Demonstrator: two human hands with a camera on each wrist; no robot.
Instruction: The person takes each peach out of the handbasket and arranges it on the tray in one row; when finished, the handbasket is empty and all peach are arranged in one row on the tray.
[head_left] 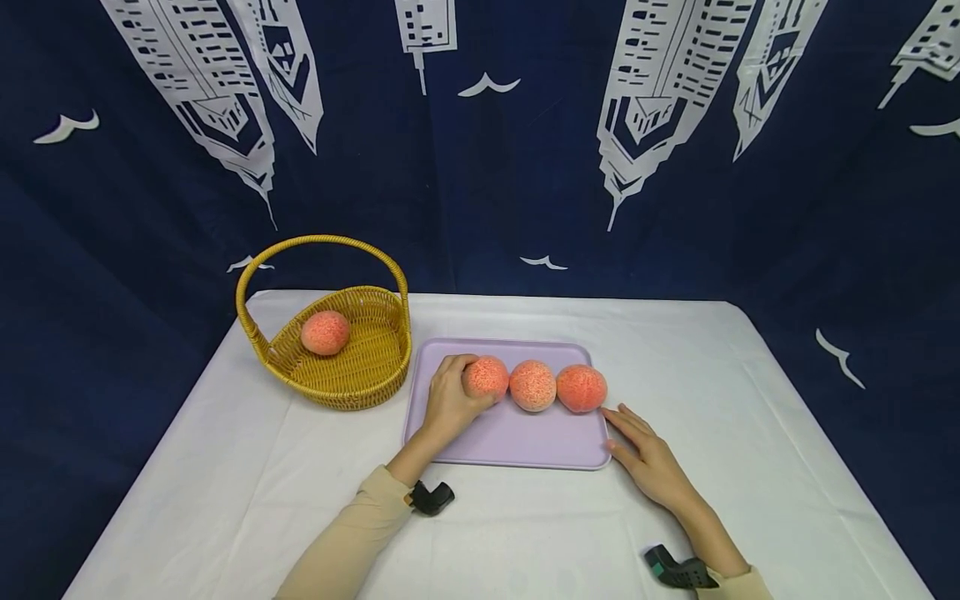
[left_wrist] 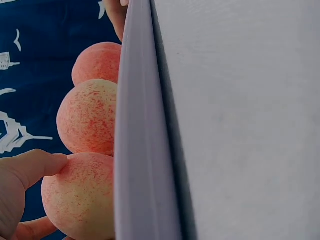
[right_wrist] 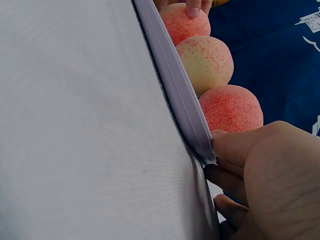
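Left hand (head_left: 447, 398) curls its fingers round the leftmost peach (head_left: 486, 377) on the lilac tray (head_left: 517, 437), thumb (left_wrist: 35, 165) pressed on top. That peach sits near the tray's left edge, touching the middle peach (head_left: 532, 385); a third peach (head_left: 581, 388) is by the right edge. Right hand (head_left: 651, 460) lies with fingers relaxed and slightly apart, touching the tray's front-right corner. A fourth peach (head_left: 325, 332) lies in the wicker basket (head_left: 360, 371) at the table's back-left.

Tray (head_left: 517, 442): smooth matt lilac plastic. Basket (head_left: 367, 367): woven wicker (yellow, ribbed). Peaches (head_left: 533, 385) speckled, matt; table (head_left: 525, 533) cloth-covered.
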